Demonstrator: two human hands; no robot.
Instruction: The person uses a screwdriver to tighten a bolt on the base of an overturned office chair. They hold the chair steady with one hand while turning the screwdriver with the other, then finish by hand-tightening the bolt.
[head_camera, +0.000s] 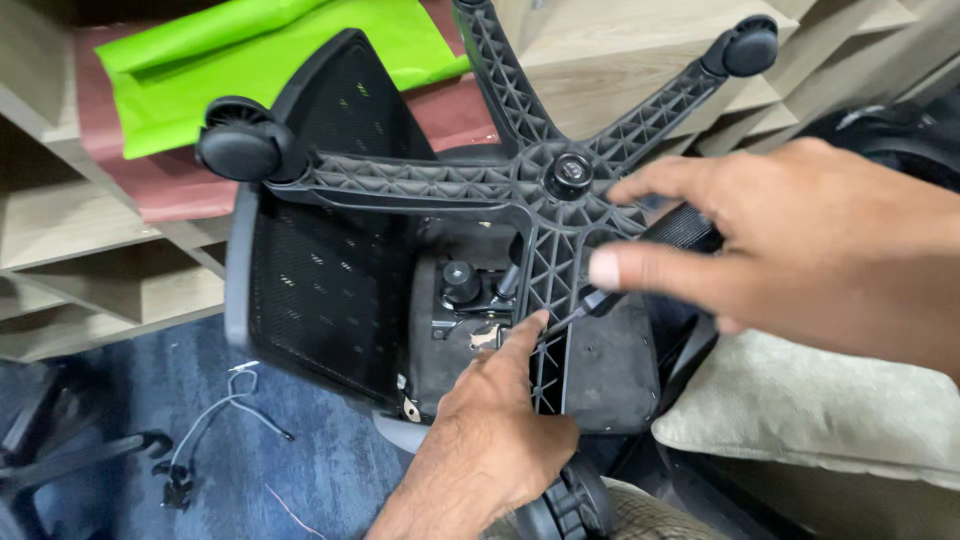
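An office chair lies upturned in front of me, its black star base (470, 180) facing the camera with castor wheels (240, 140) on the arm ends. The mesh backrest (320, 270) sits behind the base on the left. My left hand (495, 420) comes up from below with its index finger on the mechanism under the seat (470, 305), beside one base arm. My right hand (790, 240) hovers over the base hub (570, 172) from the right, fingers spread and blurred, holding nothing I can make out.
A bright green sheet (270, 60) lies on a reddish surface at the top left, over wooden shelving (110, 270). Loose wires (225, 410) lie on the blue carpet. A beige cushion (800, 410) is at the lower right. Another chair base (60, 455) shows at the far left.
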